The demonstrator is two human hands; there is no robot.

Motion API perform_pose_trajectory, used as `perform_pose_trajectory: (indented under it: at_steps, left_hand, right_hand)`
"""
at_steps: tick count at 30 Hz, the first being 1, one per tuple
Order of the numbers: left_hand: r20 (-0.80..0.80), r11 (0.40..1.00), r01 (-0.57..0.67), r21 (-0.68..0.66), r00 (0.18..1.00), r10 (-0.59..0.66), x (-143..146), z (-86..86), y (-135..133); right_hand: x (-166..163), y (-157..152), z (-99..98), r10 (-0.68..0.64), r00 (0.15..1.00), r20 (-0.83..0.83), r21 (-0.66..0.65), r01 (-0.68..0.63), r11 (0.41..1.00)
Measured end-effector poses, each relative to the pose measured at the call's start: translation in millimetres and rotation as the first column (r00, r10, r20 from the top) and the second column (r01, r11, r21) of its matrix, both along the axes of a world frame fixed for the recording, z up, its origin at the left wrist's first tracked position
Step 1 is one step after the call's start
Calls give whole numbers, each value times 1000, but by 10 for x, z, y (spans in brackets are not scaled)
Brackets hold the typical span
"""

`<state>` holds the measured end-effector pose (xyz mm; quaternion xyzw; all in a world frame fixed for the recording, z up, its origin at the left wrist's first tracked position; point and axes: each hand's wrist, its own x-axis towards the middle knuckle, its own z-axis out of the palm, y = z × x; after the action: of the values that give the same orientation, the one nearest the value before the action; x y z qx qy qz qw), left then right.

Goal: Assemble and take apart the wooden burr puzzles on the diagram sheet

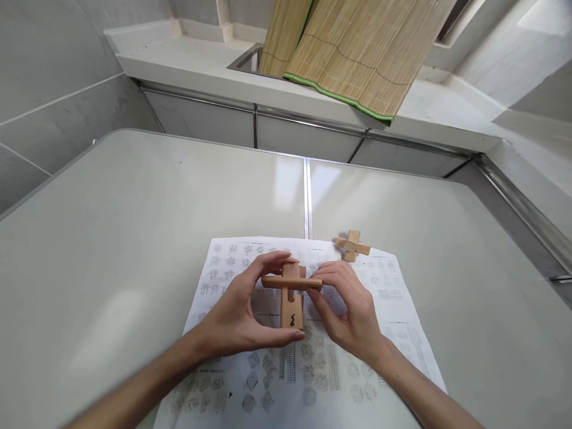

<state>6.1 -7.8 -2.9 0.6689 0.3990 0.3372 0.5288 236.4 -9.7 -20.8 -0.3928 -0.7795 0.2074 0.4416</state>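
Between my hands is a partly joined wooden interlocking puzzle (292, 307), made of crossed notched bars. An upright bar carries a dark mark near its lower end and a slot at its middle. My left hand (241, 307) grips this bar by its two ends, thumb below and fingers above. The crosswise bar (286, 282) passes over it, and my right hand (348, 304) pinches its right end between thumb and fingers. Both hands are just above the printed sheet (250, 345). Behind my right hand, a second, smaller wooden cross-shaped puzzle (353, 245) rests at the sheet's far edge.
The large printed sheet shows rows of small puzzle drawings and lies on a glossy pale table (156, 208). A metal seam (307, 196) divides the table. Beyond it is a white counter (196, 65) with a sink edge (243, 59) and a hanging bamboo mat (357, 53).
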Motion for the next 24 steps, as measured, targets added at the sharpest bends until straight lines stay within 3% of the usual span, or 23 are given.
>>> perform_pose_trajectory:
  at_steps: [7,24]
  left_hand:
    - [-57,995,47,91,998,-42,3,45,13]
    - [-93,932,131,339,990,-105,4,-22,0]
  right_hand:
    - [13,3,-12,-86,996,37,-9,86,996]
    - [27,12,-37,-81,997,16,-44,82,996]
